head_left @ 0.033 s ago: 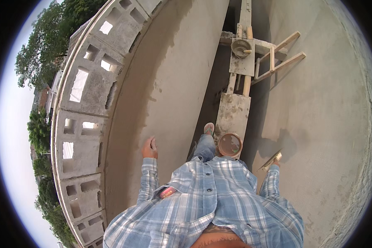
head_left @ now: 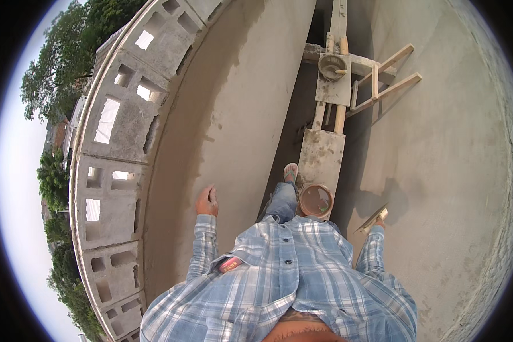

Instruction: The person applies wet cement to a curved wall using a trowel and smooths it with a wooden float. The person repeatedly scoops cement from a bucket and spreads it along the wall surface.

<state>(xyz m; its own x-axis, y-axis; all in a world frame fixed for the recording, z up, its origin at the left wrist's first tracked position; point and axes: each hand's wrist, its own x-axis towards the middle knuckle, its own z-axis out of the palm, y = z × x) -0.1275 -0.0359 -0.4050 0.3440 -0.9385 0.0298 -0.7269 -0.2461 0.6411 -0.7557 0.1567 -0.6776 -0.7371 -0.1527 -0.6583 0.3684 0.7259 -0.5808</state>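
From where I stand, the person in the blue-and-white plaid shirt has a flat plastering trowel with a thin blade and a pale, yellowish back out on the right. It sits at the end of the right hand, which is wrapped around its grip; most of those fingers are hidden by the tool. The trowel is beside the smooth grey plastered wall on the right, though I cannot tell if the blade touches it.

The left hand is well apart from the trowel, on the other side of the body. Its fingers lie close together, loosely bent, in front of the grey left wall, which has a broad dark wet band along its upper part. Whether that hand touches the wall, I cannot tell.

Between the hands, a little farther out, a round brown bucket of muddy water stands at the near end of a stained pale plank. A sandalled foot is just left of it. Farther along sits a grey round tub, with a light wooden frame to its right. Grey hollow concrete blocks line the far left.
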